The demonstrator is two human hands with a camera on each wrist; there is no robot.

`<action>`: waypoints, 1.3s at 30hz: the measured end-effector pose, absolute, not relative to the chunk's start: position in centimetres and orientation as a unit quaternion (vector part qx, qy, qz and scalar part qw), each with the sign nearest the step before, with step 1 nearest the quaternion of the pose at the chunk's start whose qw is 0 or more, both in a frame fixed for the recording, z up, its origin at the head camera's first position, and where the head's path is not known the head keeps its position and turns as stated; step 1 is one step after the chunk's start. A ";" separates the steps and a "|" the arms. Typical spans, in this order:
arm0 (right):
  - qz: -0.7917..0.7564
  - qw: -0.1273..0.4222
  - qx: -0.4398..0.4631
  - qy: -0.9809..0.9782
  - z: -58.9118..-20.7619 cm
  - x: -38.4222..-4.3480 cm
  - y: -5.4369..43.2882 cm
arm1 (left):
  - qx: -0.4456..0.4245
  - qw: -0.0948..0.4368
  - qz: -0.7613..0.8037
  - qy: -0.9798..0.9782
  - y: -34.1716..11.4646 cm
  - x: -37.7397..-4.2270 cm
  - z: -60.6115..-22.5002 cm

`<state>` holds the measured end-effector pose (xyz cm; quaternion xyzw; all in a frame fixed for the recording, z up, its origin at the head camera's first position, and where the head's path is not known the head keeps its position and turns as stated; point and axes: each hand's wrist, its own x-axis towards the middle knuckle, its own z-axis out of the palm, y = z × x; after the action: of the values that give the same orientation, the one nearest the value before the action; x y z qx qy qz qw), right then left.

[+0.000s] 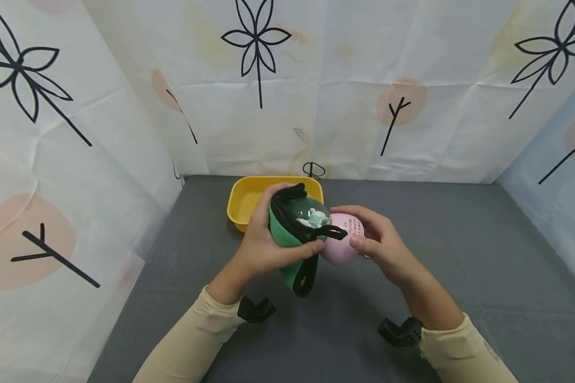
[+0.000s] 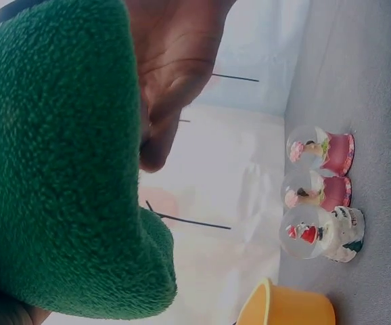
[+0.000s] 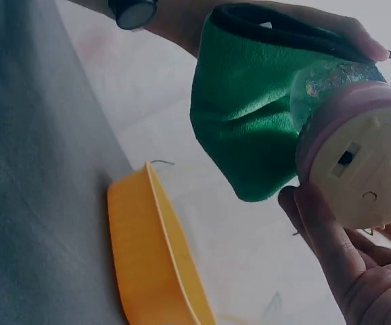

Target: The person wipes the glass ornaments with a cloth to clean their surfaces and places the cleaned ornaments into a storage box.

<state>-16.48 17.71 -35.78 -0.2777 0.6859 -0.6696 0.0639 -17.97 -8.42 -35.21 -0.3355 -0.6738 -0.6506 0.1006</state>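
Observation:
In the head view my left hand (image 1: 261,247) grips a green plush cloth (image 1: 279,227) with black edging and a black loop. The cloth wraps partly round the clear dome (image 1: 311,213) of a snow globe, which has a small white figure inside. My right hand (image 1: 380,242) holds the globe's pink base (image 1: 340,242) between thumb and fingers. The globe lies tilted, dome toward the cloth. Seen from the right wrist, the cream underside (image 3: 364,162) has a small dark switch. In the left wrist view the cloth (image 2: 60,162) hides the globe.
A yellow plastic bin (image 1: 238,205) stands behind the left hand on the grey-covered table (image 1: 450,244). Three more snow globes stand in a row in the left wrist view: two with pink bases (image 2: 337,154), one with a white base (image 2: 348,233). Patterned white cloth (image 1: 335,122) hangs around the table.

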 end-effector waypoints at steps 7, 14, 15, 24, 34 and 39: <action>-0.598 -0.113 -0.384 0.694 -36.3 -16.7 17.4 | -0.322 0.142 -0.650 -0.674 -8.5 -18.1 -35.1; -0.483 -0.286 -0.460 0.688 -36.5 -17.0 16.2 | -0.327 0.155 -0.642 -0.676 -8.6 -18.1 -34.8; -0.472 -0.298 -0.461 0.690 -36.5 -17.0 16.1 | -0.327 0.156 -0.643 -0.675 -8.6 -18.1 -34.8; -0.446 -0.351 -0.470 0.676 -36.5 -17.1 15.6 | -0.329 0.153 -0.647 -0.670 -8.6 -17.8 -34.7; -0.408 -0.395 -0.433 0.700 -36.3 -16.9 16.0 | -0.337 0.113 -0.662 -0.660 -8.3 -17.5 -34.8; -0.412 -0.390 -0.427 0.704 -36.1 -16.8 16.2 | -0.343 0.085 -0.676 -0.646 -8.2 -17.5 -35.0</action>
<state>-16.76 16.25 -36.08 -0.4266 0.7043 -0.4119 -0.3903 -17.47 -8.22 -34.98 -0.3427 -0.6464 -0.6764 0.0853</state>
